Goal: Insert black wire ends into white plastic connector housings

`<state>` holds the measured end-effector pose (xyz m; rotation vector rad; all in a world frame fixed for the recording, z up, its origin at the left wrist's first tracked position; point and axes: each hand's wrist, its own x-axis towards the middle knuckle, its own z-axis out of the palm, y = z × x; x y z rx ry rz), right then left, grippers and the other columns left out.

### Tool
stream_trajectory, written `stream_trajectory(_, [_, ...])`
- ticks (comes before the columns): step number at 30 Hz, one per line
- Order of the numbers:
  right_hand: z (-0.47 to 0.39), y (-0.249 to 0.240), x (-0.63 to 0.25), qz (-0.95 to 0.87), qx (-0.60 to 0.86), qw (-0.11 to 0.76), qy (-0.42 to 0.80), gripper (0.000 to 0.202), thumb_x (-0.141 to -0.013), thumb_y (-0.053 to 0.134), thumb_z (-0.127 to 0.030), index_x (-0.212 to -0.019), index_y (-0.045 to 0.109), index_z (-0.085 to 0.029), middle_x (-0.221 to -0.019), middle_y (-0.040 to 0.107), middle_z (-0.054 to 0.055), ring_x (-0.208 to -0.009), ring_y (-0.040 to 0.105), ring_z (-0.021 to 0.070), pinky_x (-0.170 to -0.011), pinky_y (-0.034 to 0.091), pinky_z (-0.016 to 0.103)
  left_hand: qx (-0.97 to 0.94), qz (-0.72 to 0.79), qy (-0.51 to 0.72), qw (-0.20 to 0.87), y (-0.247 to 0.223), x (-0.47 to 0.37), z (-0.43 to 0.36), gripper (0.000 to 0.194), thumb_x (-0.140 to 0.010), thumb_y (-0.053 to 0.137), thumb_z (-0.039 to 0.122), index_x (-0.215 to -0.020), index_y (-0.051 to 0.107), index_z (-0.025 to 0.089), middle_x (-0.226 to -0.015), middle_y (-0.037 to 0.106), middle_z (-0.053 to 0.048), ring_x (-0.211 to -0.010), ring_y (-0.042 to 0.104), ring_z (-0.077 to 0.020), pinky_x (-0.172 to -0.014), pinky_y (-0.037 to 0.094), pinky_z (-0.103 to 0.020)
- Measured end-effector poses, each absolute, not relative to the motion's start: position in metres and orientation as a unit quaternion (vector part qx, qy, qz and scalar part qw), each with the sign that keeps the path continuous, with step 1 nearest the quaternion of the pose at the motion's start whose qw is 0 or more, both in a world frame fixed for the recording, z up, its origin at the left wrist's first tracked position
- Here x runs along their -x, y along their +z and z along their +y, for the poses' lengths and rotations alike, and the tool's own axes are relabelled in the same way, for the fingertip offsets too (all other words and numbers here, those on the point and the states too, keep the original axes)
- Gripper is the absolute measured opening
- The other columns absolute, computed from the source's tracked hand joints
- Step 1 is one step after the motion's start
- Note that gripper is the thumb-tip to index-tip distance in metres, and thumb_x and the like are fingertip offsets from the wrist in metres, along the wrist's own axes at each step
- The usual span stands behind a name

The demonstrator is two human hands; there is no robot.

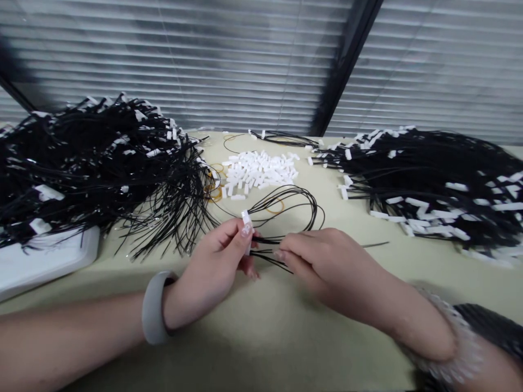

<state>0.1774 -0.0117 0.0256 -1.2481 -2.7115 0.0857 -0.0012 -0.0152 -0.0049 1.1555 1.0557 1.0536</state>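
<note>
Between thumb and fingers, my left hand (223,256) pinches a white connector housing (246,220) held upright. Black wires (304,190) run out of the housing's right side, and several of them loop back round toward my right hand (327,261). That hand is closed, thumb against fingers, on the black wires just right of the housing; a loose wire end sticks out beyond its far side. Its fingertips partly hide the wires. Beyond my hands lies a pile of loose white connector housings (261,171).
A large heap of black wires with white connectors (102,158) fills the left, partly over a white tray (77,253). Another wire bundle (433,174) lies at right. Yellow rubber bands (212,190) sit by the housings. Window blinds (229,60) stand behind the table (261,337).
</note>
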Motion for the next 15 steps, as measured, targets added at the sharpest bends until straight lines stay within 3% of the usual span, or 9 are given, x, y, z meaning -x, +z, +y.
stream_trajectory(6, [-0.014, 0.038, -0.186, -0.904, 0.371, 0.091, -0.191, 0.018, -0.071, 0.047, -0.005, -0.059, 0.046, -0.018, -0.063, 0.050, 0.003, -0.058, 0.041, 0.0160, -0.052, 0.023, 0.029, -0.466, 0.442, 0.476, 0.600, -0.008, 0.001, -0.014, 0.022, -0.086, 0.047, 0.037, -0.078, 0.052, 0.017, -0.059, 0.050, 0.005, -0.047, 0.050, -0.0074, -0.049, 0.046, -0.021])
stream_trajectory(9, [-0.013, 0.050, -0.197, -0.862, 0.404, 0.142, -0.271, 0.018, -0.074, 0.048, -0.008, -0.060, 0.050, -0.018, -0.053, 0.046, 0.002, -0.050, 0.037, 0.0140, -0.048, 0.020, 0.030, -0.445, 0.443, 0.496, 0.599, -0.010, 0.001, -0.012, 0.022, -0.086, 0.048, 0.038, -0.080, 0.052, 0.017, -0.064, 0.050, 0.005, -0.047, 0.050, -0.0062, -0.050, 0.046, -0.022])
stream_trajectory(12, [-0.013, 0.061, -0.204, -0.794, 0.454, 0.309, -0.263, 0.012, -0.080, 0.050, -0.015, -0.084, 0.062, -0.015, -0.070, 0.061, 0.007, -0.064, 0.053, 0.0158, -0.051, 0.031, 0.030, -0.448, 0.449, 0.490, 0.599, -0.010, 0.000, -0.011, 0.023, -0.086, 0.047, 0.038, -0.079, 0.052, 0.017, -0.066, 0.050, 0.004, -0.047, 0.050, -0.0059, -0.049, 0.046, -0.022])
stream_trajectory(15, [-0.015, 0.069, -0.206, -0.765, 0.457, 0.431, -0.145, 0.036, -0.089, 0.037, -0.019, -0.123, 0.047, -0.018, -0.114, 0.057, 0.011, -0.099, 0.056, 0.0216, -0.065, 0.041, 0.032, -0.460, 0.457, 0.471, 0.597, -0.008, -0.001, -0.013, 0.024, -0.085, 0.048, 0.038, -0.078, 0.052, 0.016, -0.066, 0.051, 0.003, -0.047, 0.051, -0.0066, -0.048, 0.048, -0.022])
